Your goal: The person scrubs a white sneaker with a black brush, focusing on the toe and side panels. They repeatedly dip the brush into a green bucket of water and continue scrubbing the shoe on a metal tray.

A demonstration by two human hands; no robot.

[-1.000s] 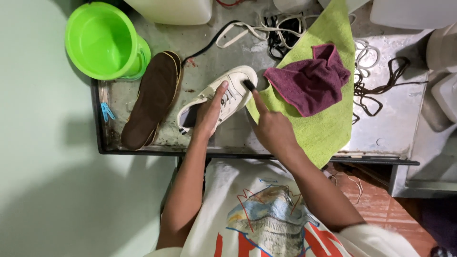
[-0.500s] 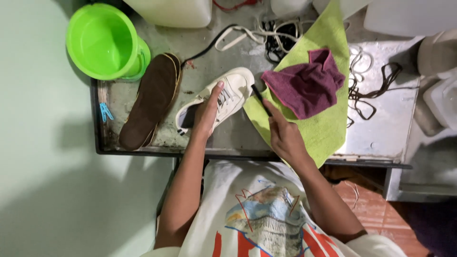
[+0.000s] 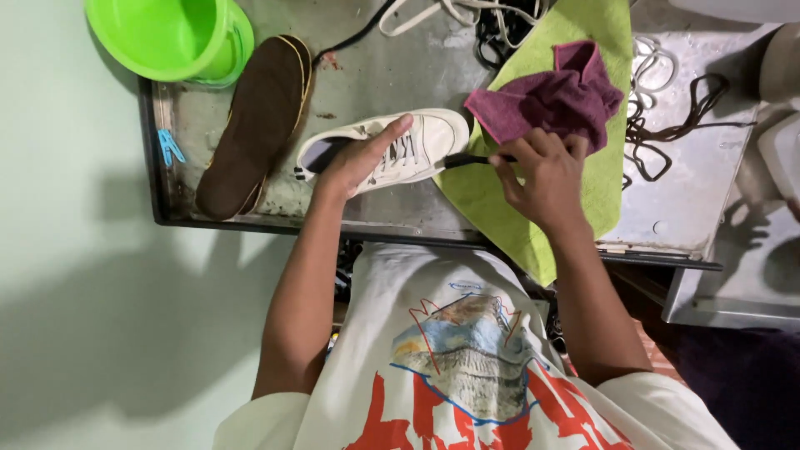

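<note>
Head view, looking down on a worn metal tray [image 3: 400, 92]. White lace-up sneaker [image 3: 408, 143] lying on its side near the tray's middle, toe toward the green cloth [image 3: 500, 200]. Left hand [image 3: 358, 158] laid flat over the sneaker's laces and opening, fingers spread and pressing, not closed around it. Right hand [image 3: 542, 171] curled tight on a thin dark-handled tool [image 3: 467, 160], probably a small brush, tip touching the sneaker's toe. Maroon rag [image 3: 550, 96] bunched just beyond the right hand, on the green cloth. Brown insole [image 3: 254, 125] left of the sneaker; green plastic tub [image 3: 167, 37] at the tray's far-left corner; loose laces [image 3: 658, 125] well right of the sneaker. Likely light, with a soft, yielding upper and a stiffer sole; best steadied across the midfoot or gripped at the heel collar. Tool's working end too small to make out; sneaker's sole side hidden; tub and laces cut off by the frame edge.
</note>
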